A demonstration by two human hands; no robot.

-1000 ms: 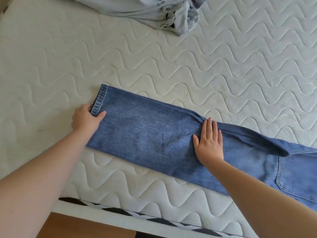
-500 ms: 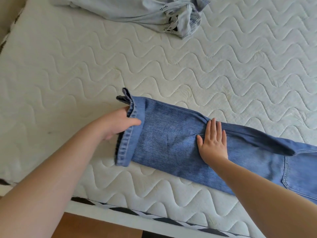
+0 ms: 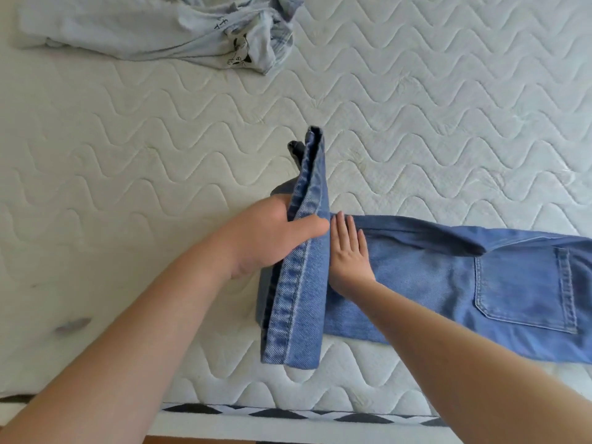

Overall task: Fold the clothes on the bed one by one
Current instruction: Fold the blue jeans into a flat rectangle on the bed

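Observation:
Blue jeans (image 3: 432, 283) lie across the white quilted mattress (image 3: 128, 155), legs stacked, back pocket at the right. My left hand (image 3: 269, 238) grips the hem end of the legs and holds it lifted and swung over toward the middle of the jeans, the hem edge standing upright. My right hand (image 3: 349, 251) lies flat with straight fingers on the legs, right beside the raised hem, pressing the denim down at the fold line.
A crumpled pale blue garment (image 3: 166, 30) with a small black print lies at the top left of the mattress. The mattress's near edge with a black-and-white patterned border (image 3: 288, 415) runs along the bottom; wooden floor shows below it.
My left hand has lifted the jeans' hem off the mattress and carried it rightward up to my right hand. The right hand has stayed flat on the legs.

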